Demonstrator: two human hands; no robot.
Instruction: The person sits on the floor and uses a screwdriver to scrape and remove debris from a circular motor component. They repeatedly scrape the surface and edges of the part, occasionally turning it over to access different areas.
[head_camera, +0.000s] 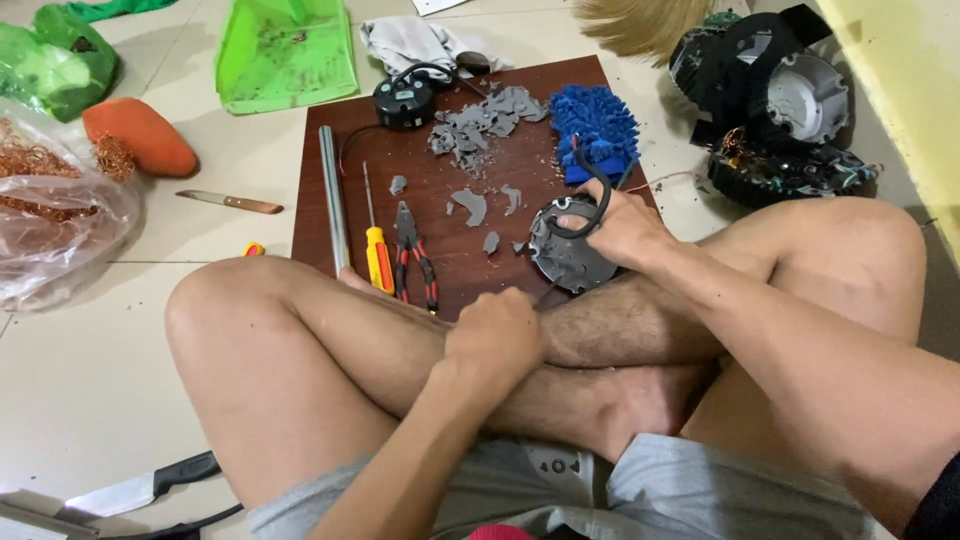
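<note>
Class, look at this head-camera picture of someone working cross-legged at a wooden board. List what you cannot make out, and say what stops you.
- What the left hand holds, if anything: its closed fingers face away from the head camera.
- The near edge of the round grey part: hidden by the right hand and the shin.
- The kitchen knife: its blade tip is hidden at the bottom left corner.
- The bag of copper wire: cut off by the left edge.

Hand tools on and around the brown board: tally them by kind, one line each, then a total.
Screwdrivers: 1, yellow-handled screwdriver
Pliers: 1, red-and-black pliers
Knives: 2, brown-handled knife and black-handled knife
Total: 4

Only the tools on the brown board lie near the hands; the right hand holds a round grey disc, and the left hand is closed.
</note>
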